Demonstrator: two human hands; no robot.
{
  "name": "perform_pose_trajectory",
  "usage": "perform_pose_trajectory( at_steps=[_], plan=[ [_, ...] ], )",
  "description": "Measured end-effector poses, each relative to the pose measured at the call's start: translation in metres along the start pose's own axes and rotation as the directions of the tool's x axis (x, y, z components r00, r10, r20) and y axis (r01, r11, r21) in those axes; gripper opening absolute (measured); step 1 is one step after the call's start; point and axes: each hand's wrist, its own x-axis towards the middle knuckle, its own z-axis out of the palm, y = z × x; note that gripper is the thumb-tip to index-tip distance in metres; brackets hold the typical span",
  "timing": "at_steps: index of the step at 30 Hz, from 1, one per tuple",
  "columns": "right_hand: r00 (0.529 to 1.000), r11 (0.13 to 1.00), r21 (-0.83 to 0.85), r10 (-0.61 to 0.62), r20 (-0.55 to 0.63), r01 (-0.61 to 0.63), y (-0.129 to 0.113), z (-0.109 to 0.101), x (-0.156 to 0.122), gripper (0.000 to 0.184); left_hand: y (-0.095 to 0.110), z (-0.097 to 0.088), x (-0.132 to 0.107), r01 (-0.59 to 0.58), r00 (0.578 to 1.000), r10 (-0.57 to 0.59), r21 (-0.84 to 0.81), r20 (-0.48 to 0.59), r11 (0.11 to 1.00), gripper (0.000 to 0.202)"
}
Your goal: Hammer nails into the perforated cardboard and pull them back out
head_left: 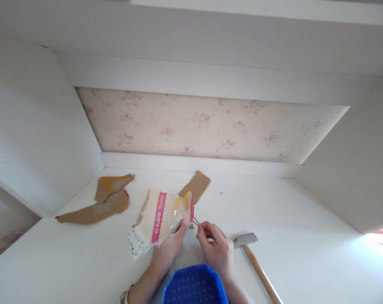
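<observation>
My left hand (pixel 169 247) grips a torn printed cardboard piece (pixel 167 214), its thumb resting on the near side. The piece is cream with pink bands, printed characters and shiny clear tape, and its lower left end is ragged and white. Close to its right edge, my right hand (pixel 216 246) is closed in a pinch. Thin dark strands (pixel 195 221) run from the cardboard to those fingertips; their kind is unclear. Below both hands is a blue perforated plastic basket (pixel 191 275), cut off by the bottom of the view.
A hammer (pixel 258 264) with a wooden handle lies right of my right hand. Torn brown cardboard scraps (pixel 99 209) lie on the left, and another brown piece (pixel 200 185) lies behind the printed one. White panels (pixel 33 126) and floral wallpaper (pixel 204 126) enclose the white surface.
</observation>
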Motion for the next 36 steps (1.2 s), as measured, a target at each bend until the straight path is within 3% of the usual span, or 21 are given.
perform_pose_trajectory(
  at_steps=[4, 9, 14, 19, 23, 28, 33, 36],
  plan=[
    [1.000, 1.000, -0.008, 0.012, 0.002, -0.012, -0.001, -0.001, 0.001, 0.021, 0.000, -0.009, 0.009, 0.020, 0.996, -0.012, 0.088, -0.087, 0.996, 0.043],
    [0.998, 0.999, -0.042, -0.013, 0.061, 0.016, 0.005, 0.001, 0.004, 0.022, 0.000, -0.011, 0.012, -0.060, 0.993, 0.053, -0.058, -0.109, 0.997, 0.052],
    [0.985, 0.990, -0.128, -0.036, 0.168, 0.058, 0.011, 0.000, 0.007, 0.019, 0.001, -0.008, 0.012, 0.007, 0.997, -0.029, -0.298, -0.071, 0.955, 0.040],
    [0.968, 0.970, -0.218, -0.051, 0.246, 0.107, 0.014, 0.003, 0.008, 0.021, -0.001, -0.005, 0.012, 0.048, 0.998, -0.057, -0.488, -0.003, 0.872, 0.039],
    [0.969, 0.958, -0.263, -0.051, 0.244, 0.117, 0.016, 0.006, 0.007, 0.023, -0.002, -0.001, 0.011, 0.055, 0.998, -0.024, -0.569, 0.061, 0.821, 0.038],
    [0.979, 0.956, -0.270, -0.059, 0.195, 0.111, 0.014, 0.005, 0.006, 0.018, 0.003, 0.000, 0.006, 0.152, 0.981, -0.028, -0.661, 0.194, 0.735, 0.034],
    [0.979, 0.962, -0.217, -0.132, 0.155, 0.165, 0.013, 0.003, 0.007, 0.051, 0.002, -0.001, 0.005, 0.216, 0.949, -0.002, -0.648, 0.315, 0.730, 0.030],
    [0.968, 0.955, -0.199, -0.190, 0.161, 0.221, 0.014, 0.002, 0.008, 0.051, -0.002, 0.001, 0.004, 0.229, 0.923, 0.030, -0.609, 0.384, 0.759, 0.033]
  ],
)
